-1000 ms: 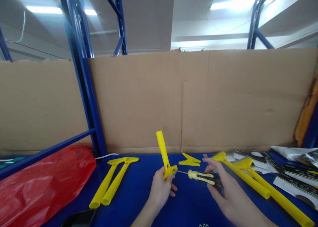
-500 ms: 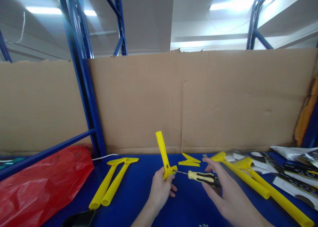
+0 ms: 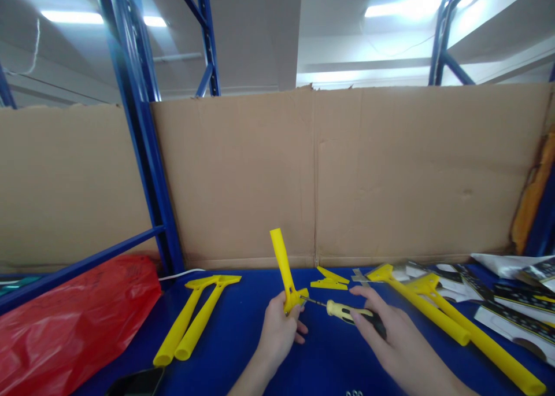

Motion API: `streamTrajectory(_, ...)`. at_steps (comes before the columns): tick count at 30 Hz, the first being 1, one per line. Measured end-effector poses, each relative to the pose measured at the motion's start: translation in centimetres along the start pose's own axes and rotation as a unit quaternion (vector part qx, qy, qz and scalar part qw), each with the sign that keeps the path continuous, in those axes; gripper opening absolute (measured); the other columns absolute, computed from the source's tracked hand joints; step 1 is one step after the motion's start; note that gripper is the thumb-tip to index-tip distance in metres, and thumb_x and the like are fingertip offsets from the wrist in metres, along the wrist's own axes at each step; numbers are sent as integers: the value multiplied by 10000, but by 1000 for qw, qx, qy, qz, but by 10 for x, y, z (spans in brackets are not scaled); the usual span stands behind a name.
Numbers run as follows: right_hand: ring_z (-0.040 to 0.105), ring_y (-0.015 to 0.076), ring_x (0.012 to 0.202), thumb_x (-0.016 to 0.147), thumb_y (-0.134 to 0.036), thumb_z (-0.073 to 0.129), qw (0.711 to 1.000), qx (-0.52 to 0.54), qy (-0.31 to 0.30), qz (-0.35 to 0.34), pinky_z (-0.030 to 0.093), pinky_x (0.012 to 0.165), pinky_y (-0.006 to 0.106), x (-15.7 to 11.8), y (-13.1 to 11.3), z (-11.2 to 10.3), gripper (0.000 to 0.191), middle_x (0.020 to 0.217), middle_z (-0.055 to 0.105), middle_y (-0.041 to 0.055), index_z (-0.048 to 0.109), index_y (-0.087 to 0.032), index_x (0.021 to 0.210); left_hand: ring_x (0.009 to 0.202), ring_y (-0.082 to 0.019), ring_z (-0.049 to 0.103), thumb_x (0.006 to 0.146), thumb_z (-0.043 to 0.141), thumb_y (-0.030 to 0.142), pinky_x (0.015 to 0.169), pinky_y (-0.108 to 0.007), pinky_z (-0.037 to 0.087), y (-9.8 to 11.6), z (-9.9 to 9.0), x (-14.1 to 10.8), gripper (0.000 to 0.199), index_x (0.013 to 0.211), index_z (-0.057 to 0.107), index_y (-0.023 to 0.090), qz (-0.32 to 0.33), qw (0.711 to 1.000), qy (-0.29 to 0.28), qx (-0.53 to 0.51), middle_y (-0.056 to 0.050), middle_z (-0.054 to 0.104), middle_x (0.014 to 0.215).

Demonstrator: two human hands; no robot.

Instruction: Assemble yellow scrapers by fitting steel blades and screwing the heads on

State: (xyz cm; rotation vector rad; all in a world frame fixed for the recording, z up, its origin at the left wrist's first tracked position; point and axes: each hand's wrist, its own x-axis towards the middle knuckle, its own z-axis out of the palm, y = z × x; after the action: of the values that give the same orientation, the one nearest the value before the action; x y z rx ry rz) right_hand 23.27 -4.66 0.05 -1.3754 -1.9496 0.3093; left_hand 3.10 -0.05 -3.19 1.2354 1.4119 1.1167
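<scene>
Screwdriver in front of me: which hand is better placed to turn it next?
Probably the right hand: its thumb is against the screwdriver handle. The left hand is busy holding the yellow tool at the shaft's tip.

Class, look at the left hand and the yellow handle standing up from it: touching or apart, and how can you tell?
Touching. The head view shows the left hand closed around the lower end of the yellow handle.

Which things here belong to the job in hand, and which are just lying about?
Part of the job:
- yellow T-shaped handle, in the left hand
- screwdriver, in the right hand, tip at the handle's head
- probably the other yellow handles and flat yellow pieces

Seemingly lying about:
- red plastic bag
- dark phone-like object
</scene>
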Motion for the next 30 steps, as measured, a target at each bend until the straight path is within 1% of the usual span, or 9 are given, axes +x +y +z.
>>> streamTrajectory(3, 650, 190, 737, 862, -336, 436, 999, 5, 15, -33, 521, 663, 311, -3, 2, 2, 368, 947, 642, 50, 425, -248, 1219, 447, -62, 572, 844, 437, 86, 345, -163, 447, 2, 0, -1, 203, 1027, 526, 88, -7, 1000, 6, 0, -77, 588, 898)
streamTrajectory(6, 655, 197, 830, 842, -248, 414, 999, 5, 11, -52, 526, 680, 309, -3, 2, 1, 403, 1068, 605, 80, 377, -242, 1243, 451, -59, 572, 852, 422, 84, 349, -158, 449, 4, 0, -2, 194, 1019, 522, 90, -10, 1000, 4, 3, -73, 583, 898)
streamTrajectory(9, 656, 192, 768, 859, -253, 378, 999, 5, -7, -42, 515, 632, 301, -2, 0, -1, 357, 997, 630, 75, 388, -230, 1215, 453, -58, 571, 855, 411, 84, 351, -160, 451, 4, 0, -3, 201, 1025, 517, 84, -9, 1000, 1, 4, -80, 581, 910)
streamTrajectory(13, 631, 200, 601, 913, -331, 314, 999, -28, -37, -16, 478, 580, 304, -2, -3, 2, 301, 647, 629, -2, 483, -237, 1144, 444, -52, 563, 849, 413, 80, 342, -154, 436, 4, 0, -3, 205, 1024, 519, 81, 1, 1000, -8, 13, -82, 580, 911)
streamTrajectory(16, 667, 213, 704, 905, -340, 358, 998, -15, -48, -27, 491, 644, 306, -5, -7, 9, 263, 733, 684, 24, 554, -253, 1057, 439, -49, 559, 846, 430, 93, 340, -152, 436, 4, 0, -2, 202, 1027, 518, 87, -4, 1000, 0, 12, -79, 582, 919)
streamTrajectory(18, 673, 208, 743, 885, -338, 402, 999, 7, -28, -30, 500, 672, 297, -6, -10, 13, 230, 811, 699, 35, 559, -254, 1030, 440, -51, 562, 844, 441, 108, 345, -155, 442, 3, 0, -1, 206, 1035, 515, 90, -10, 1000, 6, 8, -79, 589, 919)
streamTrajectory(23, 608, 177, 537, 865, -438, 429, 996, 27, 89, 5, 482, 519, 270, -2, -2, 13, 251, 630, 616, -12, 528, -237, 977, 437, -50, 562, 836, 446, 103, 340, -155, 434, -1, 2, 0, 194, 1011, 530, 81, 11, 1000, -13, 16, -77, 593, 914)
streamTrajectory(26, 586, 152, 516, 835, -482, 484, 987, 45, 154, 14, 461, 463, 247, 5, 7, 9, 257, 687, 626, 2, 543, -232, 821, 439, -46, 562, 841, 431, 84, 336, -155, 431, 0, 3, -1, 201, 1016, 530, 77, 16, 1000, -18, 18, -82, 587, 931)
streamTrajectory(30, 595, 155, 523, 806, -495, 528, 986, 80, 143, 16, 444, 399, 235, 8, 12, 6, 282, 719, 637, 15, 549, -229, 712, 443, -51, 568, 847, 441, 84, 343, -162, 442, 4, 3, -3, 212, 1043, 521, 79, -5, 1000, 0, -3, -79, 583, 920)
